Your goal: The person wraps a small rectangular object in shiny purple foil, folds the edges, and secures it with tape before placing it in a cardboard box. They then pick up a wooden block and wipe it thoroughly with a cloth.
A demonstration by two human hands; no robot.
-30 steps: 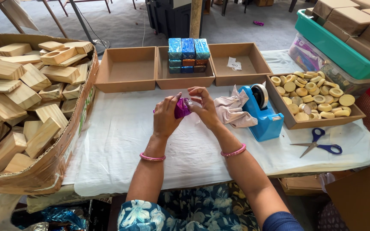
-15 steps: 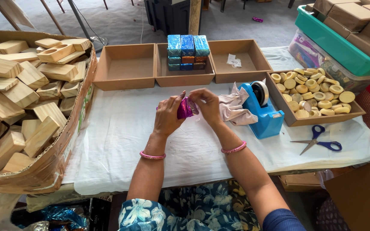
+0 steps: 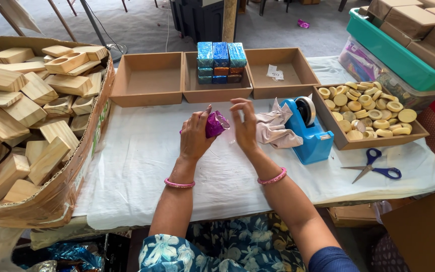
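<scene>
At frame centre our left hand (image 3: 193, 137) is clamped on the purple foil bundle (image 3: 215, 124), our right hand (image 3: 244, 127) open beside it; we judge loose foil may unwrap.

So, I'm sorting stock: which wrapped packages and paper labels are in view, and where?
Shiny blue and green foil-wrapped blocks: stacked in the middle brown tray.
Purple foil-wrapped piece: in the left hand.
Small white paper slip: flat in the right-hand brown tray.

White-clothed table (image 3: 142, 176) w/ grey concrete floor (image 3: 142, 25) behind, dark cabinet (image 3: 197, 20), daylight.
</scene>
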